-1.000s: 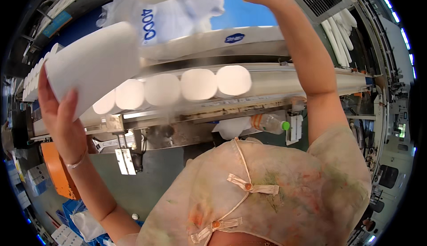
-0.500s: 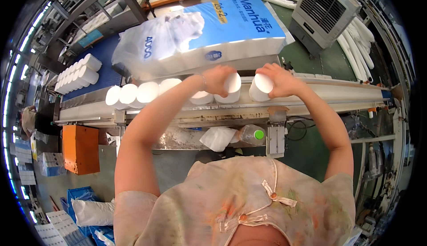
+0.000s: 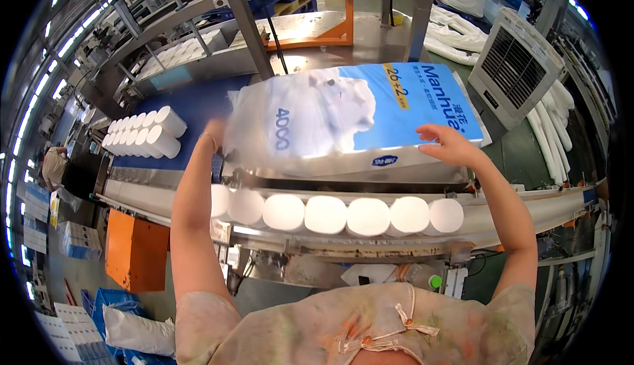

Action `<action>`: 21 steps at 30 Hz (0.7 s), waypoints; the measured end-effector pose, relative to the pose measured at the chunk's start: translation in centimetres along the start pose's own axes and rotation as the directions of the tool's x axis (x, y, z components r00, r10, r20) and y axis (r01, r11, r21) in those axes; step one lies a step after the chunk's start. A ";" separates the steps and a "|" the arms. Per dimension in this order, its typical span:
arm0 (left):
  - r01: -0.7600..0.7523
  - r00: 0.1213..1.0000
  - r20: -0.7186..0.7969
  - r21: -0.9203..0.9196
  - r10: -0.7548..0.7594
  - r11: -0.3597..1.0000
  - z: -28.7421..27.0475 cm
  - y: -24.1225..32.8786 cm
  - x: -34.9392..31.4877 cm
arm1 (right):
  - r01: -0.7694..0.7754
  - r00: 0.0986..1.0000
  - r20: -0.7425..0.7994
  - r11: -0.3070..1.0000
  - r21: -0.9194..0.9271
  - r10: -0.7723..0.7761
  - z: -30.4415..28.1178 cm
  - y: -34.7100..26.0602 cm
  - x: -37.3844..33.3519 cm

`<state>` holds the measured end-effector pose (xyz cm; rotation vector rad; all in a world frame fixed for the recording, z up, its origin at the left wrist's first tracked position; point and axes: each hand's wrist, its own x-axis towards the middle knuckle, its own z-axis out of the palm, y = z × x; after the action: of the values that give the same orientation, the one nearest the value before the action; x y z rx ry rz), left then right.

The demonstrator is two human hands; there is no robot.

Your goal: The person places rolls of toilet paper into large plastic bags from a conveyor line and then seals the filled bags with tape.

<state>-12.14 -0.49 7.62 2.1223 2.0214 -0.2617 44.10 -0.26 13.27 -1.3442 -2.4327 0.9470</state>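
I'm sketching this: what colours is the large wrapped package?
The package is mainly blue and white, best seen in the head view.

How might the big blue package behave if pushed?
The package probably slides rather than rolls, given its flat, boxy sides. Its shiny surface looks somewhat slippery, and the loose film toward its left end would likely crumple.

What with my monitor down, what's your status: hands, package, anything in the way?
Left hand blurred, at left end of wrapped package, grip unclear. Right hand open, by package's near right edge, contact unclear. Possibly in the way: white rolls along near side.
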 end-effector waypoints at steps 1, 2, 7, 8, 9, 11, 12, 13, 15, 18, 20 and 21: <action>-0.050 0.992 0.118 0.030 0.046 0.998 1.6 -0.6 1.4 | 0.006 0.996 -0.084 0.999 -0.049 -0.010 0.2 -0.4 1.4; 0.081 0.991 0.109 -0.027 -0.077 0.996 3.1 -0.6 2.8 | -0.015 0.995 -0.100 0.999 -0.035 0.012 0.4 -0.5 2.5; 0.336 0.941 0.076 -0.122 -0.328 0.934 7.1 -1.4 8.0 | -0.093 0.981 -0.175 0.995 -0.038 0.085 1.3 -1.8 4.8; 0.339 0.940 0.075 -0.130 -0.332 0.932 7.6 -1.5 8.5 | -0.131 0.977 -0.175 0.991 -0.019 0.126 1.2 -1.8 4.3; 0.341 0.940 0.070 -0.138 -0.334 0.930 7.7 -1.7 9.1 | -0.171 0.969 -0.182 0.985 -0.002 0.167 1.0 -2.0 3.6; 0.339 0.941 0.055 -0.148 -0.335 0.929 8.1 -1.8 10.2 | -0.230 0.952 -0.204 0.973 0.022 0.230 0.8 -2.0 2.0; 0.334 0.943 0.046 -0.163 -0.331 0.928 8.3 -1.7 10.6 | -0.251 0.943 -0.219 0.968 0.028 0.251 0.7 -1.9 1.1; 0.326 0.945 0.035 -0.177 -0.326 0.929 8.6 -1.6 11.1 | -0.271 0.934 -0.233 0.962 0.033 0.271 0.6 -1.9 0.4; 0.333 0.942 0.012 -0.193 -0.337 0.923 8.7 -2.0 11.0 | -0.318 0.913 -0.241 0.945 0.083 0.328 0.4 -2.1 -0.5; 0.335 0.932 -0.060 -0.246 -0.359 0.910 8.5 -1.7 11.2 | -0.342 0.905 -0.237 0.935 0.094 0.355 0.5 -1.7 -1.3; 0.304 0.922 -0.142 -0.309 -0.360 0.901 8.2 -1.3 11.4 | -0.357 0.901 -0.227 0.929 0.092 0.369 0.3 -1.7 -1.8; 0.279 0.907 -0.203 -0.365 -0.368 0.888 8.1 -1.2 11.1 | -0.354 0.903 -0.222 0.929 0.105 0.369 0.2 -1.5 -1.8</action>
<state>-12.74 8.09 -3.11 1.6802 2.3729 0.3192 44.01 -2.44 14.24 -1.8119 -1.9977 0.8686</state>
